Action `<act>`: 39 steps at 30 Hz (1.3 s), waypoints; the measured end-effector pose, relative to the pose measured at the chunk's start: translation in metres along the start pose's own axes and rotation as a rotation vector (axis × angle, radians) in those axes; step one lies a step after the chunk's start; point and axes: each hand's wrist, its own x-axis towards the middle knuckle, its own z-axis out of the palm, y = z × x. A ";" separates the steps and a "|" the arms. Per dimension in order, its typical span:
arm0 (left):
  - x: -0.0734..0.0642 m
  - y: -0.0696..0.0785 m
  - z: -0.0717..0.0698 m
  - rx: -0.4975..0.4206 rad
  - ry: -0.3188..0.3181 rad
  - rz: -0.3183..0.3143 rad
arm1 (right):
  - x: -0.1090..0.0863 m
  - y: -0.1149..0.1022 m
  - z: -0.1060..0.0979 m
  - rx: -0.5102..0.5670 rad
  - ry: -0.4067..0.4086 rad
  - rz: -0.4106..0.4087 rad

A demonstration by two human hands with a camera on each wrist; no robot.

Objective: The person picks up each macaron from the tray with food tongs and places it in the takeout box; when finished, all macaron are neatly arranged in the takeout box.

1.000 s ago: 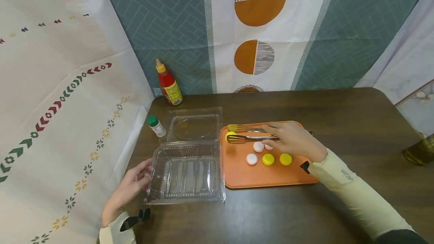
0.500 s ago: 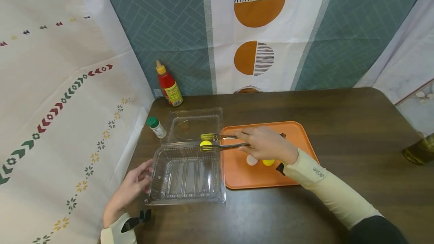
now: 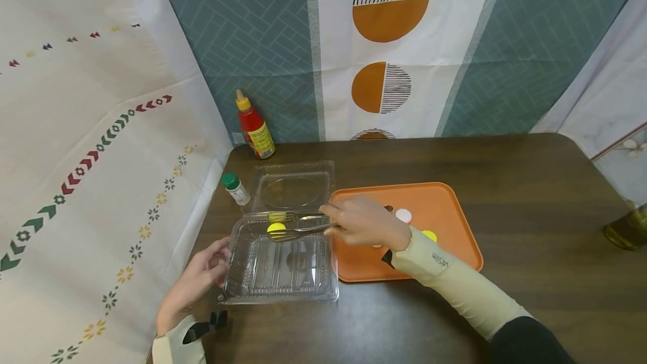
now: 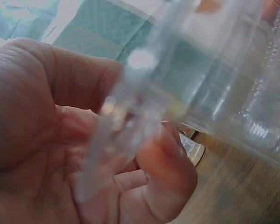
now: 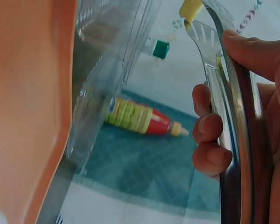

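My right hand (image 3: 366,221) grips silver tongs (image 5: 231,93), thumb on one arm and fingers curled round the other. Between the slotted tips sits a yellow macaron (image 3: 276,229), held over the back part of a clear plastic container (image 3: 273,277) whose lid (image 3: 291,187) lies folded back. My left hand (image 3: 199,277) pinches the container's left rim; the left wrist view shows thumb and fingers around the clear edge. Right of the container, an orange tray (image 3: 447,206) bears a white macaron (image 3: 403,215) and a yellow one partly behind my sleeve; others are hidden under my right hand.
At the back left stand a red sauce bottle (image 3: 256,131) with a yellow cap and a small green-capped shaker (image 3: 236,189). A dark glass vessel (image 3: 627,229) is at the right edge. Patterned cloths hang behind and to the left of the brown table (image 3: 531,195).
My right hand has carried the tongs and yellow macaron leftward from the tray to over the container. The left hand has stayed at the container's rim.
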 end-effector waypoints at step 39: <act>0.000 -0.002 0.000 -0.008 0.004 -0.019 | 0.039 -0.027 0.031 -0.117 -0.188 0.077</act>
